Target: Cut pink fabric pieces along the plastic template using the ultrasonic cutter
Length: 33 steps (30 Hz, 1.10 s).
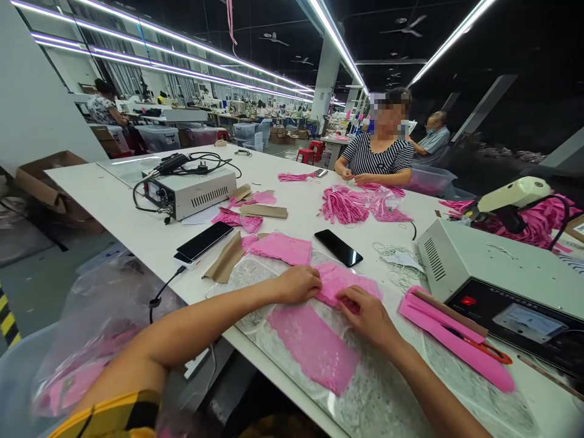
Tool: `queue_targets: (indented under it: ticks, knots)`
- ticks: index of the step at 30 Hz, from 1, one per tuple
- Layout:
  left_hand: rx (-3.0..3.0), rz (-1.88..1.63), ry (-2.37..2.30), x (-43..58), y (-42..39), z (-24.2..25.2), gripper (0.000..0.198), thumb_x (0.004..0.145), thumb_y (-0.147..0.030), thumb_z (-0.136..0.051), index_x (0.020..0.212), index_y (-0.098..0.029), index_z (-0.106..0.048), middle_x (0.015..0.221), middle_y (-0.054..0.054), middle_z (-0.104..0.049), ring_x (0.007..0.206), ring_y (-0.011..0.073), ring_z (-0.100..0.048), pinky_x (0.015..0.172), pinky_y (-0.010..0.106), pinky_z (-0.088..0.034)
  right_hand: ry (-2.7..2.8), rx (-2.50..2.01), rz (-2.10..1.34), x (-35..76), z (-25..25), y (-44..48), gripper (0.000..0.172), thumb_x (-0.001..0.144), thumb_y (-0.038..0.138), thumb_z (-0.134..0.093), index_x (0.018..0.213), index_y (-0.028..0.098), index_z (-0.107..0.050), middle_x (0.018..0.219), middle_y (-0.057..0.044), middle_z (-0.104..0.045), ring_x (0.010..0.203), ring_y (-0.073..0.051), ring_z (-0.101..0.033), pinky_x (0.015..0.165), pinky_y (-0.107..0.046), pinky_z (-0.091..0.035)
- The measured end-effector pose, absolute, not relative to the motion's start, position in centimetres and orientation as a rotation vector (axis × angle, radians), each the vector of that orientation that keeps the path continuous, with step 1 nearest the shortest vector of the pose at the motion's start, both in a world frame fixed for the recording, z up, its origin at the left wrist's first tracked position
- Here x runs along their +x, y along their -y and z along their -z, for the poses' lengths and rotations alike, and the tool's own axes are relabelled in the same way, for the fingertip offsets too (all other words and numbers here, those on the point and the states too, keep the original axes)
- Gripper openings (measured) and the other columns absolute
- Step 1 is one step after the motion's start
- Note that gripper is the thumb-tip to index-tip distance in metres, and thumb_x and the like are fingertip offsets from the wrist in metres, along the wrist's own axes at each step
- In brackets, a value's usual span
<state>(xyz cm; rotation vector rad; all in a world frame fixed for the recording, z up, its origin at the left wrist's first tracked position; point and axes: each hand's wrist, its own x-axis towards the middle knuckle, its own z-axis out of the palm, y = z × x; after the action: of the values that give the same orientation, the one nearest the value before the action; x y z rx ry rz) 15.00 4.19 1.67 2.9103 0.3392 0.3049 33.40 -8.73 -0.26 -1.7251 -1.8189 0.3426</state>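
Between my hands lies a pink lace piece (342,278) on a clear, patterned sheet (378,389). My left hand (296,285) has its fingers curled closed on the left edge of this lace. At the lower right edge, my right hand (365,311) pinches the fabric between thumb and fingers. Nearer to me a second pink lace panel (314,347) lies flat. Beyond my left hand rests another folded pink lace piece (280,248), beside a strip of brown card (225,258).
Two dark phones (338,247) lie on the white table (150,243). A grey machine box (506,267) stands right, another (196,191) back left. Orange-handled scissors (479,345) lie in a pink sleeve (456,344). Across the table sits a person in stripes (383,152) near pink straps (344,204).
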Motion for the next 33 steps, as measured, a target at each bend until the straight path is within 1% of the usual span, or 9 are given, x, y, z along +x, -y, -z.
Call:
queue_targets:
  ticks: [5, 13, 16, 18, 20, 24, 27, 30, 33]
  knots:
    - [2.899, -0.267, -0.32, 15.14, -4.47, -1.96, 0.014, 0.088, -0.012, -0.059, 0.08, -0.017, -0.069, 0.092, 0.004, -0.068, 0.086, 0.0168, -0.063, 0.081, 0.025, -0.046, 1.818, -1.704, -0.386, 33.72, 0.33, 8.51, 0.022, 0.088, 0.032, -0.048, 0.091, 0.021, -0.067, 0.092, -0.006, -0.067, 0.08, -0.019, -0.064, 0.074, -0.034, -0.051]
    - [2.869, -0.282, -0.322, 15.12, -4.43, -1.63, 0.012, 0.088, -0.01, -0.06, 0.081, -0.016, -0.068, 0.094, 0.006, -0.067, 0.088, 0.0169, -0.063, 0.084, 0.027, -0.048, 1.828, -1.716, -0.402, 33.92, 0.29, 8.54, 0.022, 0.087, 0.031, -0.049, 0.092, 0.022, -0.068, 0.092, -0.006, -0.067, 0.076, -0.018, -0.063, 0.07, -0.033, -0.051]
    - [2.859, -0.278, -0.33, 15.15, -4.67, -1.37, 0.009, 0.092, -0.015, -0.059, 0.086, -0.014, -0.067, 0.096, 0.005, -0.067, 0.089, 0.0164, -0.063, 0.084, 0.031, -0.051, 1.835, -1.718, -0.406, 34.01, 0.28, 8.48, 0.022, 0.087, 0.032, -0.049, 0.092, 0.022, -0.068, 0.091, -0.006, -0.067, 0.075, -0.017, -0.063, 0.07, -0.032, -0.051]
    - [2.856, -0.268, -0.325, 15.18, -4.81, -1.24, 0.011, 0.095, -0.022, -0.059, 0.092, -0.013, -0.065, 0.098, 0.005, -0.066, 0.089, 0.0163, -0.063, 0.083, 0.035, -0.053, 1.836, -1.722, -0.405, 34.07, 0.25, 8.41, 0.022, 0.086, 0.032, -0.049, 0.091, 0.022, -0.069, 0.09, -0.006, -0.067, 0.074, -0.017, -0.063, 0.069, -0.032, -0.05]
    - [2.858, -0.258, -0.318, 15.19, -4.85, -1.18, 0.013, 0.096, -0.025, -0.059, 0.095, -0.013, -0.064, 0.1, 0.005, -0.066, 0.09, 0.0164, -0.064, 0.083, 0.036, -0.054, 1.838, -1.725, -0.404, 34.09, 0.19, 8.32, 0.022, 0.086, 0.032, -0.05, 0.089, 0.022, -0.069, 0.088, -0.005, -0.066, 0.072, -0.017, -0.062, 0.067, -0.031, -0.05]
    - [2.874, -0.249, -0.302, 15.13, -4.55, -1.2, 0.009, 0.094, -0.016, -0.059, 0.087, -0.013, -0.064, 0.098, 0.005, -0.066, 0.093, 0.0173, -0.063, 0.087, 0.036, -0.052, 1.839, -1.731, -0.394, 34.0, 0.06, 8.2, 0.022, 0.085, 0.033, -0.05, 0.088, 0.022, -0.069, 0.086, -0.005, -0.066, 0.07, -0.016, -0.061, 0.065, -0.031, -0.049]
    - [2.881, -0.235, -0.292, 15.14, -4.39, -1.28, 0.012, 0.092, -0.011, -0.058, 0.083, -0.012, -0.064, 0.098, 0.007, -0.066, 0.095, 0.0177, -0.062, 0.09, 0.035, -0.051, 1.84, -1.731, -0.387, 33.97, -0.06, 8.19, 0.022, 0.085, 0.033, -0.051, 0.087, 0.022, -0.069, 0.084, -0.005, -0.067, 0.067, -0.016, -0.06, 0.064, -0.031, -0.049]
    - [2.871, -0.217, -0.302, 15.21, -4.58, -1.35, 0.01, 0.096, -0.02, -0.058, 0.093, -0.013, -0.065, 0.102, 0.006, -0.066, 0.095, 0.0176, -0.063, 0.088, 0.037, -0.053, 1.847, -1.723, -0.386, 34.04, -0.27, 8.23, 0.022, 0.085, 0.033, -0.05, 0.086, 0.022, -0.069, 0.083, -0.004, -0.067, 0.066, -0.016, -0.06, 0.063, -0.03, -0.049]
    - [2.848, -0.206, -0.31, 15.23, -4.88, -1.42, 0.017, 0.097, -0.028, -0.058, 0.105, -0.014, -0.063, 0.107, 0.007, -0.065, 0.095, 0.0178, -0.064, 0.085, 0.038, -0.055, 1.843, -1.721, -0.365, 33.92, -0.63, 8.13, 0.023, 0.085, 0.034, -0.05, 0.086, 0.022, -0.069, 0.083, -0.005, -0.067, 0.066, -0.016, -0.06, 0.063, -0.03, -0.048]
